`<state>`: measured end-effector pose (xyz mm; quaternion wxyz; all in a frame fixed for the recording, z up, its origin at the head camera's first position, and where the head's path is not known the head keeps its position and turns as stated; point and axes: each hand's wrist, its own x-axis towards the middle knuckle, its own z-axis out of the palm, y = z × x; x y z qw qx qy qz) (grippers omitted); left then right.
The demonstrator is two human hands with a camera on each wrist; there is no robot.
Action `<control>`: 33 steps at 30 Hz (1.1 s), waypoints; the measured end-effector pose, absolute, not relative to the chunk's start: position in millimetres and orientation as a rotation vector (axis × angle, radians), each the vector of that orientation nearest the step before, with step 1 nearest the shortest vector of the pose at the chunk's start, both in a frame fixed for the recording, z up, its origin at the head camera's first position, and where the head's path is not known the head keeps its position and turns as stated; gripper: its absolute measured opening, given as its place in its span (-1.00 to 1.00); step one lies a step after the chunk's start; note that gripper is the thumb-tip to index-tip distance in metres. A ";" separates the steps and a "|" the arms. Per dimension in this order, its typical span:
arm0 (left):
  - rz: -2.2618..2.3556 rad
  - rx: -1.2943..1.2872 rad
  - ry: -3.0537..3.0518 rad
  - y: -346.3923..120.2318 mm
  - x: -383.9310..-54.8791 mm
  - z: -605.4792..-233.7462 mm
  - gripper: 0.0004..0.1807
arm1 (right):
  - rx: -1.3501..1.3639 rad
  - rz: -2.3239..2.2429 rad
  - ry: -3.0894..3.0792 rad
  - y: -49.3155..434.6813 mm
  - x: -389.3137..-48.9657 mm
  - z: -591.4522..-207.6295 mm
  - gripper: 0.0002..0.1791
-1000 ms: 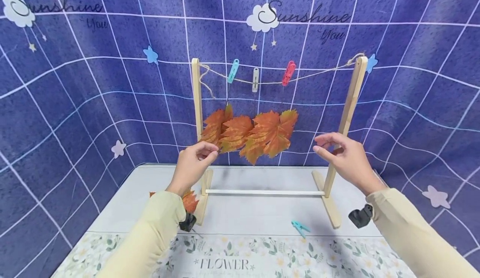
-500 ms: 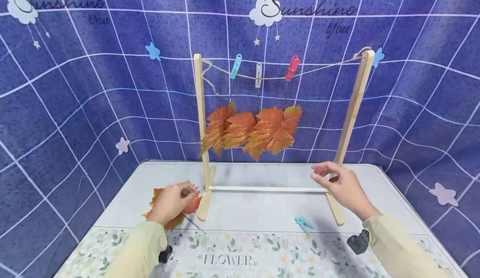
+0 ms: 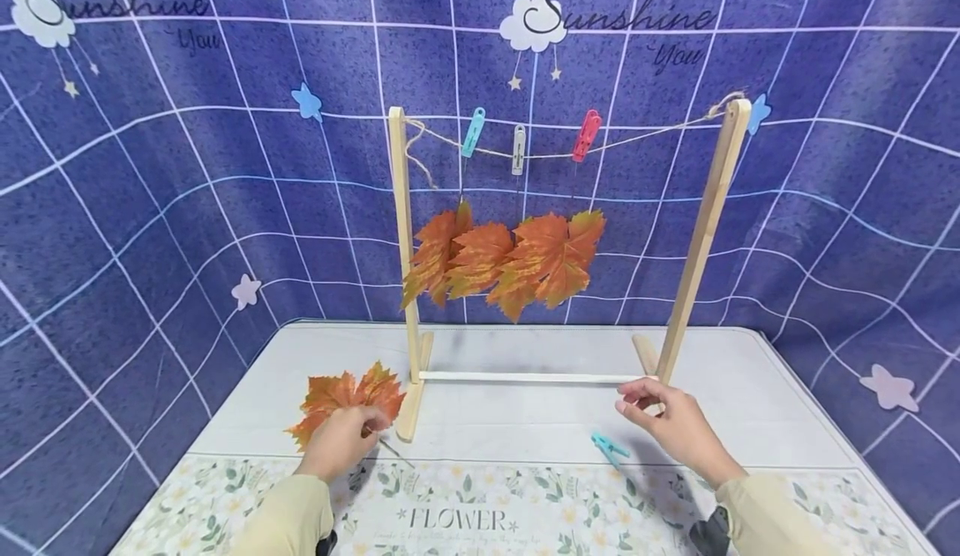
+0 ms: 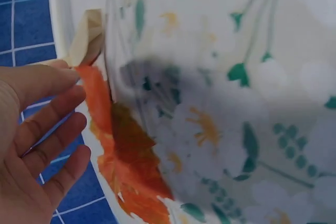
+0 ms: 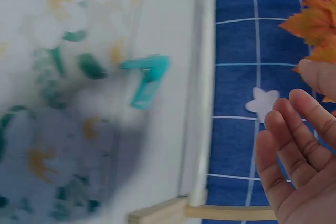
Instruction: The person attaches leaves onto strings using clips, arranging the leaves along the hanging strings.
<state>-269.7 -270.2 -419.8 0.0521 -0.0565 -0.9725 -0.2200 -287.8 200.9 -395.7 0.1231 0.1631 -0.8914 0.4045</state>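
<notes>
My left hand (image 3: 341,441) hovers over an orange artificial leaf (image 3: 330,393) with a thin dark stem (image 3: 396,454), lying on the table left of the wooden stand. In the left wrist view its relaxed fingers (image 4: 55,116) are beside the leaf, holding nothing. At the right, my right hand (image 3: 671,423) is near a loose teal clothespin (image 3: 610,449). Its fingers (image 5: 294,145) are loosely bent around nothing in the right wrist view. Three clothespins, teal (image 3: 473,132), grey (image 3: 518,150) and red (image 3: 587,136), hold hanging orange leaves (image 3: 551,260) by their stems.
A twine line (image 3: 652,132) runs between the stand's left post (image 3: 402,206) and right post (image 3: 701,247). A white crossbar (image 3: 525,378) joins them low down. The white table (image 3: 525,423) has a floral front strip, and a blue grid-patterned cloth (image 3: 225,156) surrounds it.
Both hands have come down from beside the hanging leaves, the left to the loose leaf, the right toward the loose clothespin. The hanging leaves and their clothespins stay on the line.
</notes>
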 end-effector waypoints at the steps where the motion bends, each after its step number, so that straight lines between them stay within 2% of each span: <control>1: -0.641 -0.174 -2.960 -269.8 -269.8 -422.3 -0.75 | 0.472 1.181 -2.619 200.9 -287.0 -399.7 -0.78; 6: -0.470 -0.234 -2.969 -268.8 -268.8 -432.7 -0.69 | 0.439 1.167 -2.770 202.5 -280.9 -418.7 -0.67; 13: -0.218 -0.331 -2.918 -263.9 -267.2 -437.3 -0.72 | 0.311 1.097 -2.951 201.2 -274.6 -440.0 -0.58; 18: -0.058 -0.404 -2.800 -258.1 -265.2 -439.8 -0.65 | 0.265 0.883 -2.991 195.4 -275.3 -446.3 -0.49; 23: -0.053 -0.391 -2.782 -254.7 -267.2 -441.5 -0.58 | 0.275 0.701 -2.987 192.1 -278.4 -447.0 -0.52; 33: -0.069 -0.336 -2.863 -251.8 -265.1 -438.2 -0.54 | 0.300 0.719 -2.968 187.8 -282.2 -443.9 -0.61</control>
